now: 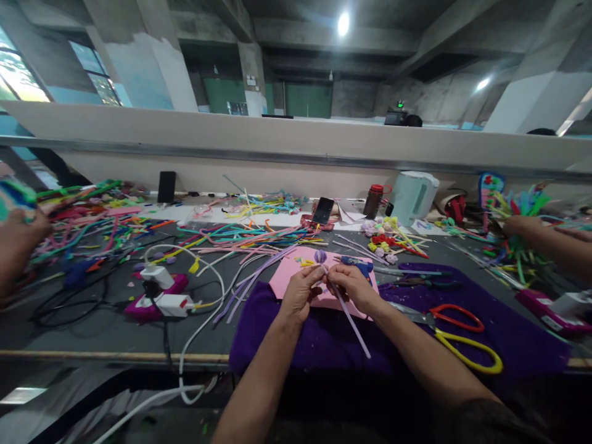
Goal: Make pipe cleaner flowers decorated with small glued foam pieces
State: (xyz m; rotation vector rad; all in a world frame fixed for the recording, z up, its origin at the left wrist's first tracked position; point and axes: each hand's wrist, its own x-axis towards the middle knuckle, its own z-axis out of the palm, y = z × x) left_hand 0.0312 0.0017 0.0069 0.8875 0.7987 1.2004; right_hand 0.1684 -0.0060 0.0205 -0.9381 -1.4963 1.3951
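Observation:
My left hand (301, 288) and my right hand (350, 285) meet over a pink sheet (283, 279), fingertips pinched close together. Between them is a pale lilac pipe cleaner (348, 314), whose loose end slants down toward me. The part of it inside my fingers is hidden. Just beyond my fingertips lies a small purple pipe-cleaner piece (320, 256), with short yellow bits (306, 262) beside it. A blue glue gun (359, 265) rests behind my right hand. Under the sheet spreads a purple cloth (259, 333).
Scissors with red and yellow handles (467, 357) and pliers (430, 281) lie at right. Loose lilac pipe cleaners (250, 285) and a power strip (143, 306) with cables are at left. A phone (322, 211), red-lidded bottle (374, 202) and kettle (411, 197) stand behind. Other people's hands (525, 229) work at both sides.

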